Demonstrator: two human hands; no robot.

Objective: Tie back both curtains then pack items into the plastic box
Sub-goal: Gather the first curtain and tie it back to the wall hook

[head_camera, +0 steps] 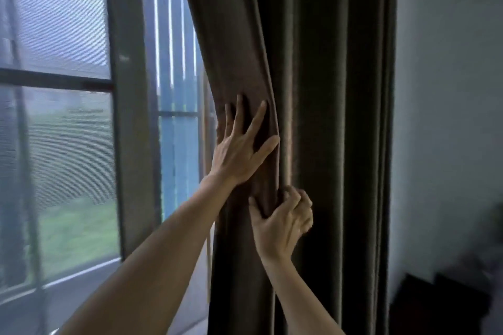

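The left hand (pixel 239 152) presses flat, fingers spread, on the dark brown curtain (pixel 321 62). Just below it, the right hand (pixel 283 223) has its grip closed on a gathered fold. The window (pixel 68 90) lies left of both.

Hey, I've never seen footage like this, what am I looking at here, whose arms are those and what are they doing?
This is one picture from a camera worn on a person's head, so the two bare arms are that person's own. They stand facing a window with a dark curtain beside it. The left hand lies spread flat against the curtain's folds. The right hand, lower down, is closed around a bunch of the fabric. No tie-back is visible. A dark, blurred shape sits in the bottom right corner.
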